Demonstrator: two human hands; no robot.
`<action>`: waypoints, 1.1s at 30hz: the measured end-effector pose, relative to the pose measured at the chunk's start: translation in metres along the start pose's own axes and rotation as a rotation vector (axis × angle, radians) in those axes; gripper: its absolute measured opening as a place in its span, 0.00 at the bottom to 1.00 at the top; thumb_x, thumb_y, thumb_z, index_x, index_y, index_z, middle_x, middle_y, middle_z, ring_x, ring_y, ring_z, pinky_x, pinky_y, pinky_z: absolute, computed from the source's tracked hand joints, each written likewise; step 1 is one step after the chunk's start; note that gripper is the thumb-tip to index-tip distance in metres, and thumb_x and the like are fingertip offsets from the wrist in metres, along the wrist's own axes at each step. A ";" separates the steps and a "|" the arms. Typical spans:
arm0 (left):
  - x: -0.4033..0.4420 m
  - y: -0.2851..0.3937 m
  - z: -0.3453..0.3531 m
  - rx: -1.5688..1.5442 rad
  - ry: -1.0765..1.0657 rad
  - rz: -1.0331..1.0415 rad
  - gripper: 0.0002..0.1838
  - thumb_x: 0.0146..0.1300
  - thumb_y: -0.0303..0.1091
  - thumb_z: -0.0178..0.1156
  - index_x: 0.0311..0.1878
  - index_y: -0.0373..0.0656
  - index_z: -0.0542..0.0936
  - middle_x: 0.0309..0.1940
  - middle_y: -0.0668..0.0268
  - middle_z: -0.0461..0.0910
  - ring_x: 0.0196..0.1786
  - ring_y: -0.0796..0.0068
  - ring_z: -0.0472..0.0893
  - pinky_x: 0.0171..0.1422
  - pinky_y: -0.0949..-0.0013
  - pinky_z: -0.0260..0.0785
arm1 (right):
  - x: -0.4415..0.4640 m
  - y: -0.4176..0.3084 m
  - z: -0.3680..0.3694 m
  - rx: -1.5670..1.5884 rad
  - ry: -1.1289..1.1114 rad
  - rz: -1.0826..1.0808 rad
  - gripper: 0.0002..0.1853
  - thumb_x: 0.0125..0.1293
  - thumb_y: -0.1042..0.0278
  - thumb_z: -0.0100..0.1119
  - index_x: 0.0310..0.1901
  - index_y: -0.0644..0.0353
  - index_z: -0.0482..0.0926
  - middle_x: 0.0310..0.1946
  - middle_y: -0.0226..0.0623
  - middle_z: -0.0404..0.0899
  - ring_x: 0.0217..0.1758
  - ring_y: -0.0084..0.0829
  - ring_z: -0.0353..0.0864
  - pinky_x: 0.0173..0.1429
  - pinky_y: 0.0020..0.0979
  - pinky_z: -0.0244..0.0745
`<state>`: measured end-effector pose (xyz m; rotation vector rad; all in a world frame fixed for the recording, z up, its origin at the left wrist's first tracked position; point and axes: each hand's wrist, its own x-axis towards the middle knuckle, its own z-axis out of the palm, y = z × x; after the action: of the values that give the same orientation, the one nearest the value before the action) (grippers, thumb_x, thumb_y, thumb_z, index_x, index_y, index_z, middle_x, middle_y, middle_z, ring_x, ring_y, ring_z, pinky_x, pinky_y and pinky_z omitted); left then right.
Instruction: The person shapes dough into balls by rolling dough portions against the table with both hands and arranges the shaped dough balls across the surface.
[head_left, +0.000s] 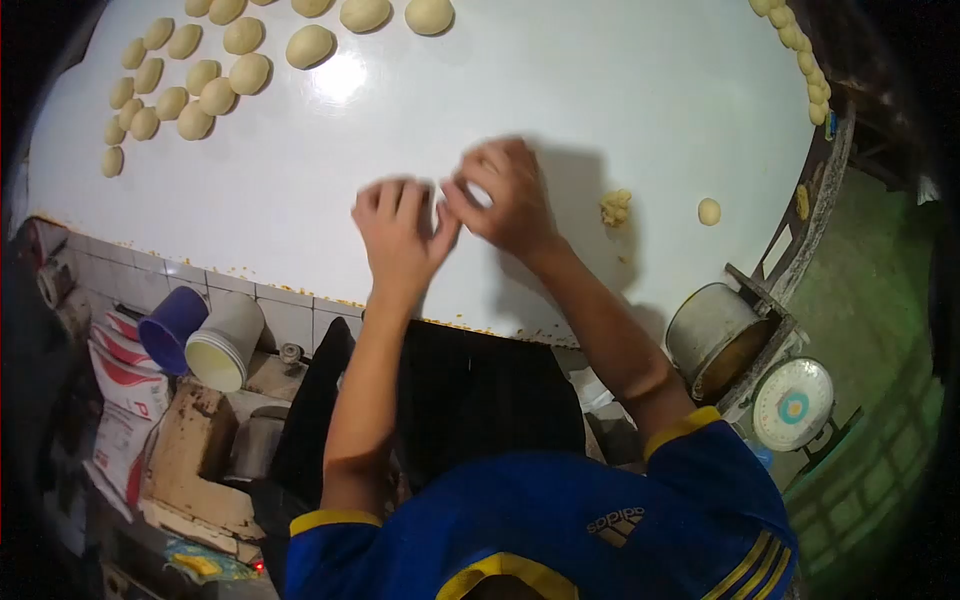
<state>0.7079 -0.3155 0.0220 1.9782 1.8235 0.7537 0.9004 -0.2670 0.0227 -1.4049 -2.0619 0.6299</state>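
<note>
Above the white table, my left hand [400, 225] has its fingers curled and a little apart, with nothing visible in it. Close beside it on the right, my right hand [503, 195] is raised with bent, blurred fingers; its palm side is hidden, so I cannot make out whether it holds anything. The thumbs nearly meet. To the right lies a crumbly clump of dough [616, 207], and farther right a small smooth dough ball [709, 211]. Many round dough pieces [217, 97] rest at the table's upper left.
The white table [420, 110] has crumbs along its near edge. More dough pieces [805, 60] line its right edge. Below stand a metal pot [712, 325], a round scale [793, 404], a purple container [172, 328], white buckets [228, 330] and a printed sack [125, 410].
</note>
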 end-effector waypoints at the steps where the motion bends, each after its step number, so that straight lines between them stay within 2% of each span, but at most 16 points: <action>1: -0.020 -0.004 -0.003 -0.007 0.035 0.029 0.16 0.63 0.41 0.81 0.50 0.48 0.90 0.53 0.61 0.85 0.60 0.48 0.78 0.64 0.44 0.71 | -0.007 0.013 -0.008 0.001 -0.001 -0.003 0.09 0.66 0.61 0.82 0.40 0.49 0.89 0.46 0.31 0.88 0.57 0.43 0.84 0.65 0.48 0.77; 4: -0.017 -0.044 -0.034 0.118 -0.027 -0.056 0.16 0.62 0.38 0.81 0.50 0.46 0.89 0.52 0.58 0.84 0.59 0.50 0.78 0.65 0.46 0.69 | -0.008 0.056 -0.045 -0.239 -0.068 -0.044 0.09 0.68 0.59 0.83 0.41 0.49 0.90 0.45 0.30 0.88 0.54 0.40 0.83 0.61 0.48 0.77; 7: 0.047 -0.036 -0.008 0.109 0.108 -0.025 0.14 0.63 0.38 0.79 0.47 0.44 0.86 0.51 0.58 0.85 0.57 0.47 0.77 0.65 0.45 0.69 | 0.054 0.047 -0.011 -0.168 0.104 -0.051 0.09 0.67 0.60 0.82 0.39 0.51 0.90 0.45 0.30 0.88 0.53 0.41 0.83 0.61 0.49 0.76; 8: 0.053 -0.017 -0.002 0.063 0.083 -0.047 0.14 0.64 0.37 0.78 0.48 0.43 0.86 0.50 0.57 0.85 0.57 0.46 0.77 0.65 0.43 0.68 | 0.049 0.034 0.001 -0.098 0.039 -0.005 0.08 0.66 0.61 0.83 0.39 0.50 0.90 0.45 0.31 0.88 0.53 0.42 0.83 0.62 0.49 0.76; 12: -0.019 -0.003 -0.006 0.012 -0.011 0.020 0.18 0.63 0.34 0.79 0.55 0.46 0.90 0.59 0.56 0.87 0.65 0.45 0.78 0.73 0.47 0.69 | -0.014 0.026 -0.009 -0.019 0.045 -0.075 0.10 0.62 0.64 0.85 0.37 0.48 0.88 0.45 0.31 0.88 0.52 0.44 0.84 0.62 0.50 0.77; 13: -0.024 -0.022 -0.014 -0.003 0.020 0.009 0.15 0.64 0.33 0.79 0.52 0.46 0.89 0.56 0.58 0.87 0.60 0.48 0.79 0.69 0.47 0.70 | -0.023 0.040 -0.023 -0.079 0.049 -0.143 0.11 0.61 0.63 0.86 0.37 0.48 0.88 0.45 0.30 0.88 0.52 0.44 0.84 0.62 0.50 0.77; 14: -0.017 -0.043 -0.022 0.061 0.011 -0.039 0.14 0.63 0.34 0.80 0.51 0.47 0.89 0.53 0.60 0.87 0.59 0.49 0.78 0.66 0.46 0.70 | -0.012 0.054 -0.040 -0.068 -0.008 -0.030 0.11 0.61 0.63 0.86 0.35 0.49 0.87 0.44 0.30 0.88 0.51 0.43 0.84 0.62 0.47 0.77; 16: 0.025 -0.053 -0.024 0.144 0.088 -0.069 0.12 0.62 0.35 0.80 0.47 0.48 0.88 0.47 0.62 0.85 0.55 0.50 0.77 0.61 0.44 0.69 | 0.026 0.066 -0.030 -0.137 0.054 -0.036 0.12 0.61 0.63 0.86 0.35 0.49 0.87 0.44 0.29 0.88 0.51 0.42 0.83 0.62 0.46 0.77; 19: 0.060 -0.015 0.003 0.079 0.073 -0.054 0.12 0.63 0.38 0.76 0.48 0.48 0.88 0.47 0.61 0.85 0.56 0.47 0.77 0.62 0.44 0.70 | 0.048 0.041 -0.004 -0.119 0.111 -0.070 0.11 0.63 0.64 0.85 0.35 0.50 0.86 0.43 0.28 0.87 0.50 0.42 0.82 0.60 0.44 0.77; 21: 0.026 0.002 0.006 -0.011 0.024 -0.016 0.13 0.63 0.38 0.77 0.50 0.48 0.89 0.51 0.61 0.86 0.60 0.48 0.79 0.65 0.44 0.71 | 0.013 0.017 0.005 0.009 0.090 -0.072 0.10 0.64 0.63 0.85 0.36 0.49 0.87 0.43 0.28 0.87 0.51 0.43 0.82 0.61 0.45 0.77; 22: 0.001 -0.003 0.001 -0.009 0.022 -0.013 0.13 0.62 0.37 0.78 0.49 0.48 0.90 0.52 0.61 0.86 0.60 0.49 0.79 0.66 0.45 0.71 | -0.006 0.023 -0.001 0.016 0.051 -0.058 0.12 0.61 0.65 0.86 0.32 0.50 0.86 0.41 0.31 0.88 0.53 0.41 0.84 0.59 0.46 0.74; 24: -0.023 -0.040 -0.010 0.023 0.003 -0.035 0.13 0.60 0.34 0.81 0.47 0.48 0.90 0.52 0.61 0.87 0.62 0.52 0.80 0.66 0.45 0.71 | -0.007 0.061 -0.034 -0.078 0.020 -0.086 0.10 0.63 0.64 0.85 0.35 0.49 0.88 0.41 0.30 0.87 0.52 0.42 0.83 0.59 0.46 0.75; 26: 0.012 -0.051 -0.024 0.112 -0.004 -0.049 0.12 0.61 0.34 0.80 0.46 0.48 0.89 0.49 0.62 0.87 0.59 0.51 0.79 0.65 0.46 0.71 | 0.017 0.071 -0.047 -0.202 -0.073 -0.015 0.10 0.66 0.60 0.84 0.37 0.48 0.88 0.40 0.29 0.85 0.50 0.43 0.81 0.58 0.48 0.76; 28: 0.057 -0.042 -0.007 0.101 0.120 -0.047 0.12 0.62 0.36 0.78 0.46 0.47 0.89 0.48 0.62 0.86 0.57 0.48 0.78 0.65 0.45 0.70 | 0.055 0.061 -0.018 -0.160 0.041 -0.052 0.10 0.68 0.58 0.81 0.36 0.50 0.87 0.40 0.32 0.85 0.51 0.43 0.82 0.59 0.49 0.74; 31: 0.045 0.001 0.011 0.005 0.004 -0.063 0.12 0.64 0.38 0.77 0.46 0.46 0.87 0.52 0.61 0.86 0.60 0.46 0.78 0.67 0.44 0.70 | 0.036 0.026 0.006 0.041 0.043 -0.055 0.11 0.67 0.60 0.81 0.36 0.52 0.87 0.39 0.32 0.85 0.52 0.44 0.82 0.61 0.47 0.76; 33: -0.001 0.002 0.003 -0.018 -0.017 0.029 0.15 0.64 0.35 0.78 0.52 0.42 0.89 0.59 0.55 0.86 0.63 0.45 0.78 0.72 0.46 0.69 | 0.008 0.029 -0.004 0.037 0.019 -0.079 0.10 0.67 0.60 0.82 0.36 0.51 0.88 0.38 0.32 0.85 0.51 0.44 0.84 0.61 0.48 0.76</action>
<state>0.7109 -0.3166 0.0203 1.9972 1.7758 0.7574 0.9208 -0.2489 0.0083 -1.2969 -2.0698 0.6156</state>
